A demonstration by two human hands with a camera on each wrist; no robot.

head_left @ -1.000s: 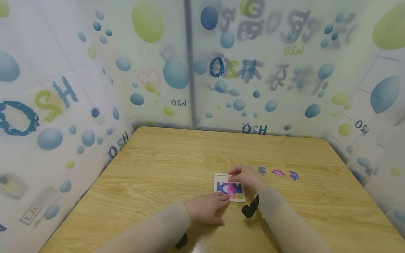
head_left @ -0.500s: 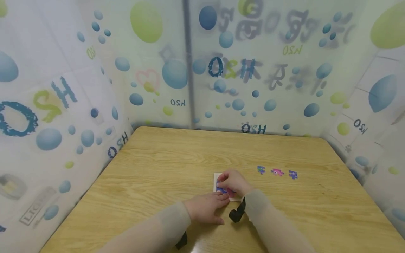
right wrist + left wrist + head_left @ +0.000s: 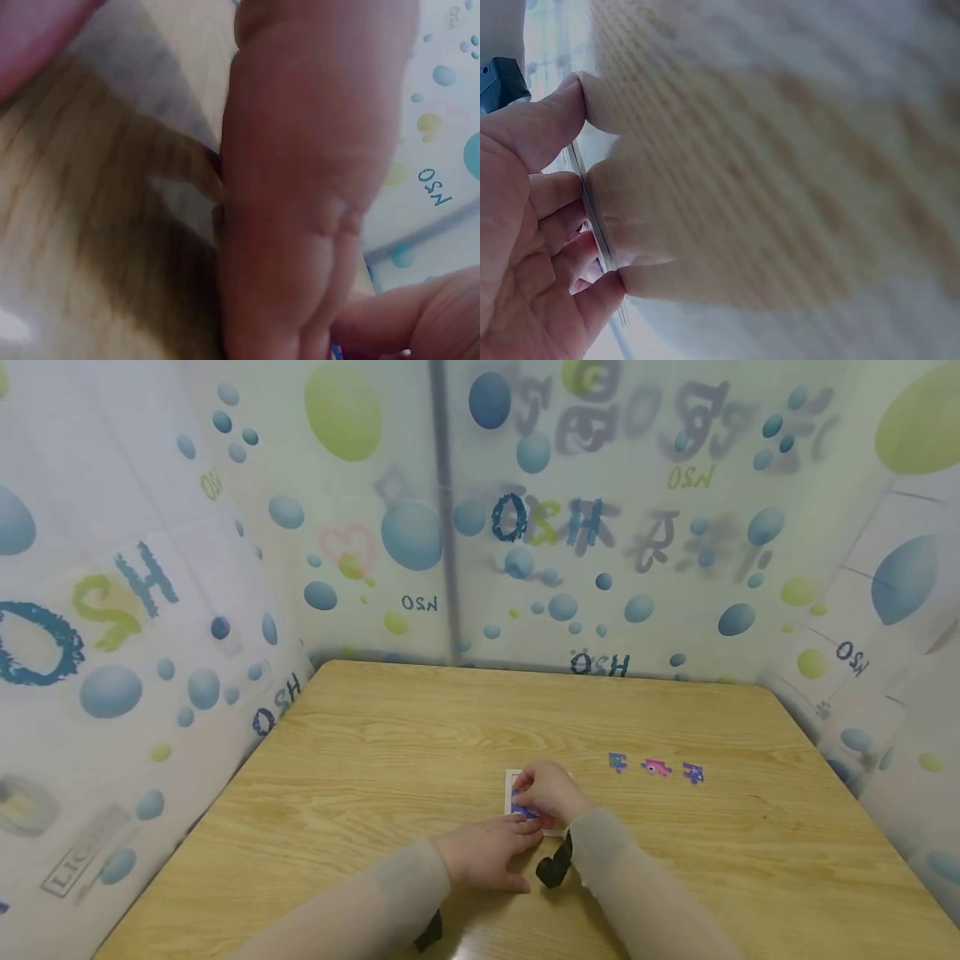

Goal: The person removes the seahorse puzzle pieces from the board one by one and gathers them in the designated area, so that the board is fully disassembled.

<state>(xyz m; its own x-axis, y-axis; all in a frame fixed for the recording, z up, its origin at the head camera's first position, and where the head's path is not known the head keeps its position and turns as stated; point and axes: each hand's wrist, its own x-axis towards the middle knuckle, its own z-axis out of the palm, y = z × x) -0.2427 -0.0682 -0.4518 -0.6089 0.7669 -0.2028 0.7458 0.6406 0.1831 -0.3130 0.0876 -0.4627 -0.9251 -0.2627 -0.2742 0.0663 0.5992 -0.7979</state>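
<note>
A small puzzle board [image 3: 510, 782] with a white frame lies on the wooden table, its purple and pink picture mostly covered by the hands. My left hand [image 3: 487, 853] rests at its lower left, fingers extended over the near edge and the thumb spread on the tabletop. In the left wrist view the left fingertips [image 3: 604, 289] touch the thin edge of the board. My right hand [image 3: 553, 792] is over the board, thumb and fingers pinched together at its left side. A sliver of purple puzzle piece [image 3: 336, 351] shows at the right fingertips; most is hidden.
Three loose puzzle pieces lie right of the board: a blue-green one [image 3: 617, 762], a pink one with an eye [image 3: 657, 767] and a purple one [image 3: 693, 772]. Printed curtains [image 3: 375, 635] stand behind the table [image 3: 375, 735] and along both sides.
My right hand has moved left across the board, from its upper right to its left side, then nearly stopped. The left hand and the three loose pieces stay put.
</note>
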